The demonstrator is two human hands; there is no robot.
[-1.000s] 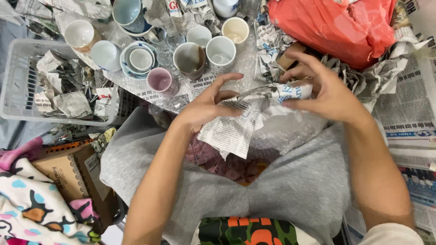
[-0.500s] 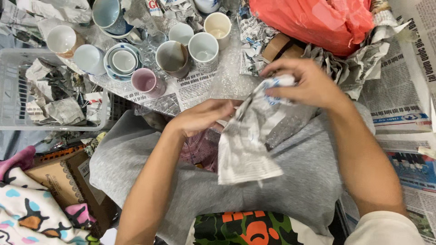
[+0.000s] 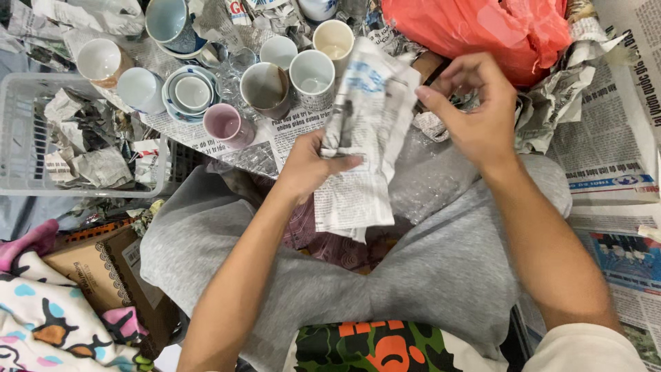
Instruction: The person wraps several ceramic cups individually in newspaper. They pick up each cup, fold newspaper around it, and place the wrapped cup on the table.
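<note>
Two hands work above a lap. The left hand (image 3: 311,167) grips a newspaper sheet (image 3: 363,138). The right hand (image 3: 475,110), fingers loosely curled, holds nothing, near cups (image 3: 311,74).

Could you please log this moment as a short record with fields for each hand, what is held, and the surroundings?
Left hand: left hand grips the crumpled sheet of printed newspaper at its middle.
Right hand: right hand open, fingers spread beside the sheet's upper edge, apparently not gripping it.
Lap: grey trousers.
Ahead: small pink ceramic cup, white ceramic mugs, stacked blue-rimmed saucers.
Left side: clear plastic basket holding crumpled paper.
Top right: red plastic bag.
</note>
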